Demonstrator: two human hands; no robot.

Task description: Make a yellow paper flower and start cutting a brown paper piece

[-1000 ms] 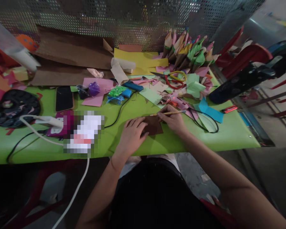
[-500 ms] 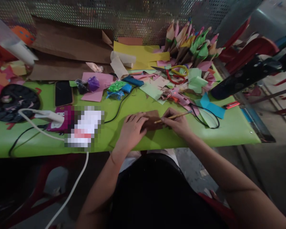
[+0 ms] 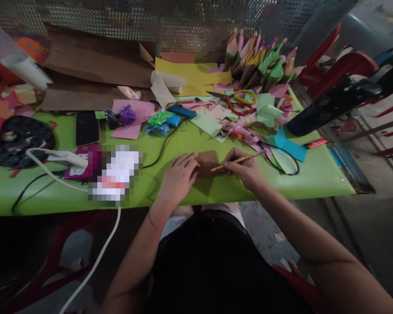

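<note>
A small piece of brown paper (image 3: 207,165) lies on the green table near its front edge. Across its left part, my left hand (image 3: 182,169) rests flat with the fingers stretched out. My right hand (image 3: 242,166) pinches a yellowish pencil (image 3: 249,157) at the paper's right side. The pencil slants, with its tip pointing left over the paper; whether the tip touches cannot be made out. Beyond my right hand lies a pink glue gun (image 3: 245,131) with a black cord.
Scissors (image 3: 237,104) and paper scraps lie behind the glue gun. Cone-shaped paper flowers (image 3: 262,61) stand at the back right, near a dark bottle (image 3: 330,104). A phone (image 3: 87,128), a power strip (image 3: 83,163) with cables and a black compartment tray (image 3: 19,141) are at left.
My left hand has slid a little to the left, its fingers straighter, and more of the brown paper shows. My right hand still grips the pencil, nearly in place.
</note>
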